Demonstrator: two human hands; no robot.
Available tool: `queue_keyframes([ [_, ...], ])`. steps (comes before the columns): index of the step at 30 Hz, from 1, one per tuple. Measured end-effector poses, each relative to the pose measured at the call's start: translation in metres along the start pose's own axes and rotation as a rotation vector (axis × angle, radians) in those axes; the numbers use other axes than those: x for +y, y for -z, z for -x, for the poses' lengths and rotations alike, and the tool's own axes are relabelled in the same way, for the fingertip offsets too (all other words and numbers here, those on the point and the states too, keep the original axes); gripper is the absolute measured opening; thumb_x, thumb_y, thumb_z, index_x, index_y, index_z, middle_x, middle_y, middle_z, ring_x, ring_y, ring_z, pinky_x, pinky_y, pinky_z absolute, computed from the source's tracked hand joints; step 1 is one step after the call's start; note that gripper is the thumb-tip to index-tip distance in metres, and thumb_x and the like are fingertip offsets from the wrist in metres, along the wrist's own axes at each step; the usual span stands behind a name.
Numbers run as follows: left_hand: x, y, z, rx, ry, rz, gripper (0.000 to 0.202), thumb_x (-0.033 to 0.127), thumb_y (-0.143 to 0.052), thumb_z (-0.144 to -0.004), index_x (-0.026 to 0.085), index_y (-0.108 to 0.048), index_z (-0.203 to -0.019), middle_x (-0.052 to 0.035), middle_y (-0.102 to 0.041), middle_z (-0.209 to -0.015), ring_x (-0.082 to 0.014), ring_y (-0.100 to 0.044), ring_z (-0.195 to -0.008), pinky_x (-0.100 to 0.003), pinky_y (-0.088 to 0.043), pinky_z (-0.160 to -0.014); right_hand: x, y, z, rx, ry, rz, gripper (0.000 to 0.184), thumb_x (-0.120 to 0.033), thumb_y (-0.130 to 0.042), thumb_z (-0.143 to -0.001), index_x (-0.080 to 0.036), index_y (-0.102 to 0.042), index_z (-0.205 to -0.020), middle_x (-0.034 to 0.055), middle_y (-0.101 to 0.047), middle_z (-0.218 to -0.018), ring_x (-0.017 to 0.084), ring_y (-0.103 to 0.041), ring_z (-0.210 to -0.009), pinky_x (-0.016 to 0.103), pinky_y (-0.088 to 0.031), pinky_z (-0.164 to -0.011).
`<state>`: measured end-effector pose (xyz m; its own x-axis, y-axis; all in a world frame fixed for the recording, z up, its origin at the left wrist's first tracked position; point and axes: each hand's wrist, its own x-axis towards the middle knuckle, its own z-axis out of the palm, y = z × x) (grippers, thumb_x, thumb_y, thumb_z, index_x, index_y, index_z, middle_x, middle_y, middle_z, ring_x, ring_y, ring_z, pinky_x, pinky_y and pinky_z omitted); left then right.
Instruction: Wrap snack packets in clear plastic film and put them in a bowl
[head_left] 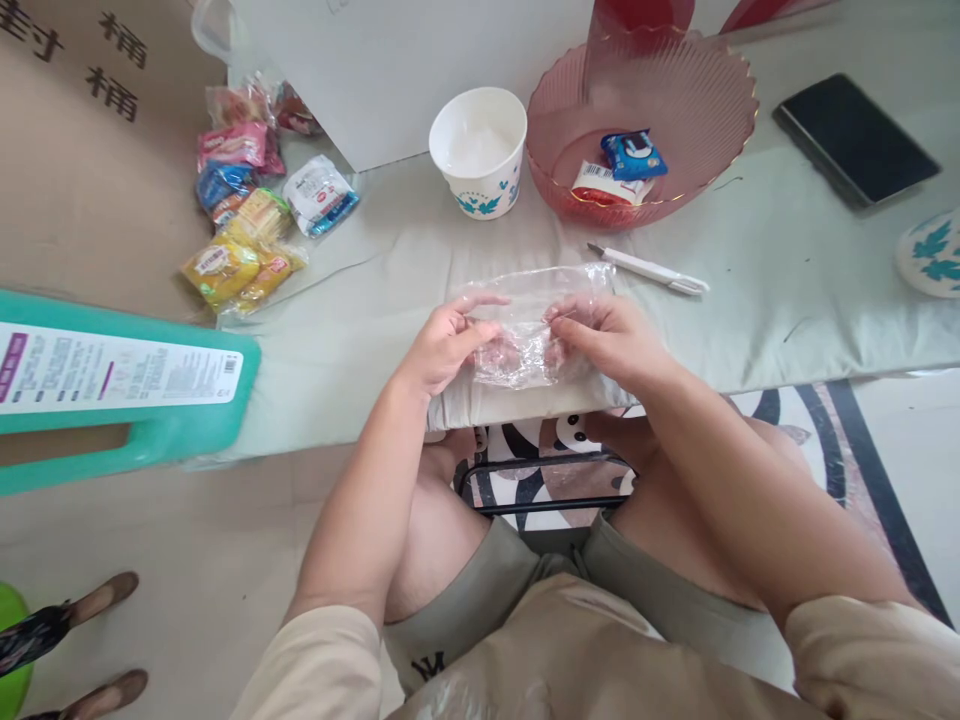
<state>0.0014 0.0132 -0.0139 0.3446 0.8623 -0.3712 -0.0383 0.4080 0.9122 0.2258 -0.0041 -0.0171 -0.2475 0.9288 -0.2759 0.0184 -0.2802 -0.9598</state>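
Observation:
A clear plastic bag (534,300) lies on the near edge of the pale green table (787,300). My left hand (444,345) pinches the bag's left side with thumb and fingers closed on it. My right hand (611,338) grips the bag's right side the same way. The bag looks empty and crumpled between my hands. A white pen-like cutter (649,269) lies just beyond the bag.
A pink ribbed bowl (697,110) holds two snack packets. A white paper cup (480,150) stands left of it. Several snack packets (247,215) lie at the back left. A dark phone (855,138) rests at the right. A teal stool (127,400) is on my left; another person's feet (105,640) at the lower left.

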Motion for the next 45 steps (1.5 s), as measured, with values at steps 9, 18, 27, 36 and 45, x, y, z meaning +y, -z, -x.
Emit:
queue_keyframes([
  [9, 0.010, 0.008, 0.002, 0.089, -0.143, 0.124, 0.025, 0.033, -0.082, -0.066, 0.024, -0.064, -0.080, 0.0074, -0.054, -0.057, -0.0050, -0.041, -0.039, -0.020, -0.036, -0.038, 0.000, 0.001, 0.002, 0.081, 0.144, -0.236, 0.029, -0.050, -0.078, -0.076, -0.028, -0.071, -0.094, -0.0046, -0.062, -0.062, 0.013, -0.056, -0.052, 0.028, -0.045, -0.050],
  [18, 0.004, 0.010, -0.005, 0.181, -0.200, -0.037, 0.019, 0.028, -0.077, -0.065, 0.021, -0.060, -0.072, 0.0010, -0.057, -0.072, -0.0084, -0.050, -0.057, -0.021, -0.038, -0.048, 0.003, 0.006, 0.002, 0.098, 0.146, 0.181, 0.020, -0.042, -0.071, -0.083, -0.023, -0.069, -0.085, -0.0014, -0.061, -0.067, 0.012, -0.049, -0.056, 0.028, -0.038, -0.053],
  [27, -0.011, 0.005, -0.013, 0.628, -0.544, -0.201, 0.030, 0.023, -0.068, -0.081, 0.027, -0.050, -0.105, -0.0034, -0.056, -0.115, -0.0163, -0.062, -0.109, -0.028, -0.050, -0.091, 0.011, -0.004, -0.006, 0.273, 0.133, -0.164, 0.025, -0.040, -0.072, -0.074, -0.025, -0.052, -0.079, -0.0012, -0.058, -0.076, 0.016, -0.056, -0.071, 0.032, -0.047, -0.069],
  [36, -0.024, -0.037, -0.009, 0.276, -0.506, -0.259, 0.048, 0.060, -0.070, -0.087, 0.025, -0.061, -0.118, -0.0091, -0.064, -0.133, -0.0251, -0.057, -0.132, -0.036, -0.044, -0.114, 0.006, -0.023, 0.012, 0.392, 0.333, 0.111, 0.022, -0.039, -0.069, -0.086, -0.026, -0.052, -0.083, -0.0035, -0.050, -0.070, 0.014, -0.045, -0.062, 0.032, -0.042, -0.063],
  [45, -0.024, -0.040, -0.010, 0.102, -0.371, -0.223, 0.060, 0.079, -0.061, -0.083, 0.020, -0.068, -0.079, -0.0001, -0.058, -0.066, -0.0135, -0.054, -0.063, -0.028, -0.045, -0.061, 0.010, -0.023, 0.008, 0.363, 0.313, 0.125, 0.026, -0.045, -0.071, -0.085, -0.023, -0.058, -0.089, -0.0018, -0.058, -0.078, 0.013, -0.053, -0.069, 0.030, -0.046, -0.067],
])
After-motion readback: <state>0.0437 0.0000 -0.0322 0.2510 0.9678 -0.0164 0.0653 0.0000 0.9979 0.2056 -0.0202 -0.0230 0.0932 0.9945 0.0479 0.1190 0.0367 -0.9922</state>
